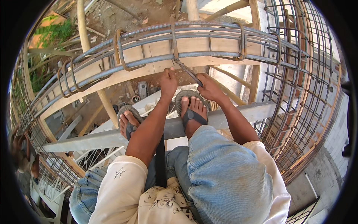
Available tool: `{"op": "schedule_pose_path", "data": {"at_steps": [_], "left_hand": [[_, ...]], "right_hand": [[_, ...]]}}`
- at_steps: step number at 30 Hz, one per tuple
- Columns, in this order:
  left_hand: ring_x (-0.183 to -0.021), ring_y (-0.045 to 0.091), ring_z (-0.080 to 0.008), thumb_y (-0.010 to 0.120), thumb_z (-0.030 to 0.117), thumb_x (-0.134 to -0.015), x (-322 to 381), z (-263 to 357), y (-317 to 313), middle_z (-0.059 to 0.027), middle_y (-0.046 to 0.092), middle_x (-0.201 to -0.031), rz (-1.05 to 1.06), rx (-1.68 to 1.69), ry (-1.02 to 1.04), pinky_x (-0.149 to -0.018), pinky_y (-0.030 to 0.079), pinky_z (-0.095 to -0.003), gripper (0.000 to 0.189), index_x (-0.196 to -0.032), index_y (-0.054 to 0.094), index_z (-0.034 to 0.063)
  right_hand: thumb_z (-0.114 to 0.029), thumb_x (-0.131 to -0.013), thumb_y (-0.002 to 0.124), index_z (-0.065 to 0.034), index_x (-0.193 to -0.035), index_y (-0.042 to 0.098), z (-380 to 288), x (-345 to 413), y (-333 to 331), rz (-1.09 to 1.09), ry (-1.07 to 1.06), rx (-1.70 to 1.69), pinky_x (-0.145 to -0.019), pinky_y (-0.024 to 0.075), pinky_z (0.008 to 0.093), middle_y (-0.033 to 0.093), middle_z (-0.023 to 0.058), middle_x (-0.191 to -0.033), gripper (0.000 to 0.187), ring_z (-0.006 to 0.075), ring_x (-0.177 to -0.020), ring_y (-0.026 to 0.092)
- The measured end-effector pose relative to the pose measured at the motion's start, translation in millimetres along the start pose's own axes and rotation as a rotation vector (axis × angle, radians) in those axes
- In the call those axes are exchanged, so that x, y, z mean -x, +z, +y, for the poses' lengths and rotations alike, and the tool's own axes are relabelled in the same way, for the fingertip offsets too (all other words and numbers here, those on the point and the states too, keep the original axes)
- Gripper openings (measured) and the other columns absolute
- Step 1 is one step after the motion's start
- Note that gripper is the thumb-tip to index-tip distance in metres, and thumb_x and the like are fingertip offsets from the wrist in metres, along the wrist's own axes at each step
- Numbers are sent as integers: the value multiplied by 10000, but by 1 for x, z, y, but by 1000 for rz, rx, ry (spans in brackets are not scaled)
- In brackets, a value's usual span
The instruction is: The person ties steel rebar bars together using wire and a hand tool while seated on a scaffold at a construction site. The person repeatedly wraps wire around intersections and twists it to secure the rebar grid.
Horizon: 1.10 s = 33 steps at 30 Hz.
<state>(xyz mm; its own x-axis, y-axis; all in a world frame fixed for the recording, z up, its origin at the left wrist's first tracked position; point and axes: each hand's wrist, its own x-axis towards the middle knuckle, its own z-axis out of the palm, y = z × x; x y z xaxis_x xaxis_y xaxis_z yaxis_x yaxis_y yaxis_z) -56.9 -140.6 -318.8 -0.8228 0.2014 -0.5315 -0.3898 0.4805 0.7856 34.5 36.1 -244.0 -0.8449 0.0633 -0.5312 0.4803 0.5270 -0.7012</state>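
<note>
My right hand (209, 86) grips the handles of a pair of metal pliers or nippers (190, 73), whose jaws meet a tie wire (175, 62) at a stirrup (173, 39) on the near long bar of a rebar cage (156, 59). Just below that joint my left hand (169, 81) is raised with thumb and fingertips pinched together; whether wire lies between them I cannot tell. The cage runs across the view over plywood formwork (195, 62). More rusty stirrups (117, 50) loop around its bars on the left and right.
My sandalled feet rest at a grey metal beam (98, 142) high above the ground. Upright rebar cages (279, 84) stand at right. Wooden poles (107, 107) prop the formwork. At far left, partly cut off, is another person (28, 156). Debris and a dirt floor lie below.
</note>
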Motion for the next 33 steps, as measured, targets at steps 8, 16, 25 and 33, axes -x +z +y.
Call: {"op": "schedule_pose_path", "data": {"at_steps": [8, 16, 25, 33], "left_hand": [[-932, 578, -492, 325, 436, -1025, 2, 0, 1, -307, 621, -963, -31, -253, 39, -820, 442, -511, 521, -988, 585, -14], [-900, 600, -465, 341, 429, -1016, -7, 5, -5, -273, 639, -864, -222, -123, -151, -798, 450, -497, 504, -955, 590, -4], [-777, 646, -256, 573, 507, -929, 4, 13, 3, -159, 673, -961, -78, 338, -446, -738, 492, -404, 508, -1004, 621, 7], [-896, 688, -260, 620, 465, -922, -14, 7, 28, -156, 688, -993, -398, 618, -556, -777, 586, -354, 443, -1030, 588, 36]], "right_hand": [[-18, -786, 560, -12, -1150, 501, 23, -19, 27, 80, -174, -56, -928, 416, 428, 524, 231, -1145, 369, 434, -1081, 507], [-61, -800, 601, -38, -1139, 491, 21, -20, 38, 39, -78, -12, -906, 434, 444, 507, 213, -1199, 357, 425, -1103, 508], [-362, -845, 744, 6, -1139, 538, 25, -29, 37, -205, 301, -629, -677, 510, 332, 647, 93, -849, 514, 217, -731, 629], [-367, -847, 745, -27, -1212, 554, 56, -37, 51, -440, 466, -1254, -719, 495, 274, 625, 73, -941, 534, 140, -828, 594]]}}
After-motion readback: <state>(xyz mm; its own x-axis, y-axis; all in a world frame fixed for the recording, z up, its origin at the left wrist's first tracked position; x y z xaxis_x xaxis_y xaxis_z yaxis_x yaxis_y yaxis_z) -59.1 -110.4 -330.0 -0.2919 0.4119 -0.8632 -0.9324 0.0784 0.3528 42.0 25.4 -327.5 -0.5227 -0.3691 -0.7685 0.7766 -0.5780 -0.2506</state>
